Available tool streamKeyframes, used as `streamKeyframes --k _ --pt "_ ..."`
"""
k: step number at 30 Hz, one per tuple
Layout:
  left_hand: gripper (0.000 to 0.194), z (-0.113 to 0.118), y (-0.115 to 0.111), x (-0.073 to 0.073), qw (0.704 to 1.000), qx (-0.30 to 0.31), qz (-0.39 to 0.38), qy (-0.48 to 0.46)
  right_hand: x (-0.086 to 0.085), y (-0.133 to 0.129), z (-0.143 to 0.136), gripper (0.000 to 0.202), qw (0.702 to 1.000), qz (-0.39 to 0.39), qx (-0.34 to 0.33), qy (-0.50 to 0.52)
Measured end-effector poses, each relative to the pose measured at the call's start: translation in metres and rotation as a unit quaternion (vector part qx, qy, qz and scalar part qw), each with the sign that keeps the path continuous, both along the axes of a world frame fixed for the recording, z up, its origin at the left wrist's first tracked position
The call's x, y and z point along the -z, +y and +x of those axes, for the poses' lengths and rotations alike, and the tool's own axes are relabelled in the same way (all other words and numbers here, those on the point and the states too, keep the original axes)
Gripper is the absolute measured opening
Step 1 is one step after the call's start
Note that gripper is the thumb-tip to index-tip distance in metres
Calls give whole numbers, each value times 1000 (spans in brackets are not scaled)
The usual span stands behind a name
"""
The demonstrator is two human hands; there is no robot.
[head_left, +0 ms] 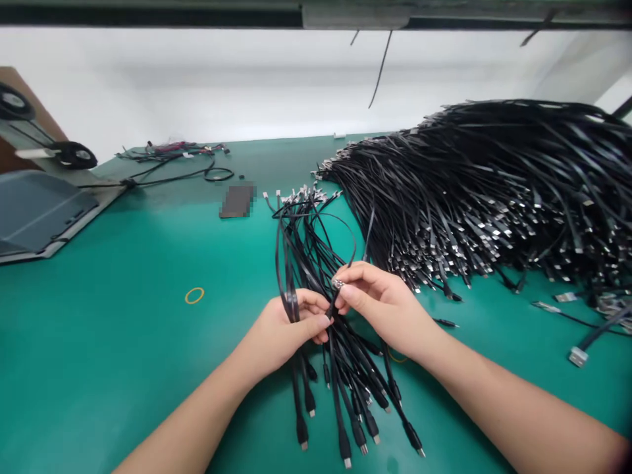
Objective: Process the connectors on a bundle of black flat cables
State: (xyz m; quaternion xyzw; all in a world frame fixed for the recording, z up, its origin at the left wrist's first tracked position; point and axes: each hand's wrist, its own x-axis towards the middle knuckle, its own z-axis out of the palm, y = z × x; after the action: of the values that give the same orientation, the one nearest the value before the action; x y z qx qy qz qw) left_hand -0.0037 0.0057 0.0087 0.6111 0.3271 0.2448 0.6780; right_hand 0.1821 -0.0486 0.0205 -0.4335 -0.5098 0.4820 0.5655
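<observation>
A loose bunch of flat black charging cables (303,257) lies on the green table in front of me, silvery plugs at both ends. My left hand (291,322) is closed, thumb and fingers pinching one black cable near its connector, while other cables of the bunch pass over its fingers. Close beside it, my right hand (375,299) pinches a small metallic cable end (337,284) between thumb and forefinger. Its exact shape is partly hidden by the fingertips. Below both hands, several plug ends (345,454) fan out toward me.
A large heap of black cables (474,184) covers the right side of the table. A yellow rubber band (194,295) lies left, near a blurred dark rectangle (237,201). Tangled wires (172,151) sit at the back left, beside a grey machine (44,210). Loose USB cables (579,356) lie right.
</observation>
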Motion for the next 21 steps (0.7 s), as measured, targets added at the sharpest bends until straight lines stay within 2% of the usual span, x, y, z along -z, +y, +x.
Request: streamKeyframes --k 4,7,11,14,17,21 --pt "18 -2 2 -2 1000 -2 -12 -5 2 0 -2 16 1000 30 -8 5" --pt "15 -3 2 -1 1000 -16 -23 -11 4 -1 -3 18 998 52 19 0" --pt "18 -1 1 0 999 -32 -29 -29 6 -3 -2 17 993 81 52 -69" --pt "20 0 1 -1 997 -44 -40 -52 7 -6 -1 13 979 102 70 -162" --pt "20 0 0 -2 996 -47 -59 -56 6 -9 -2 8 958 84 75 -263" --pt "22 0 -2 0 995 -42 -76 -41 5 -13 -6 9 947 28 65 -313"
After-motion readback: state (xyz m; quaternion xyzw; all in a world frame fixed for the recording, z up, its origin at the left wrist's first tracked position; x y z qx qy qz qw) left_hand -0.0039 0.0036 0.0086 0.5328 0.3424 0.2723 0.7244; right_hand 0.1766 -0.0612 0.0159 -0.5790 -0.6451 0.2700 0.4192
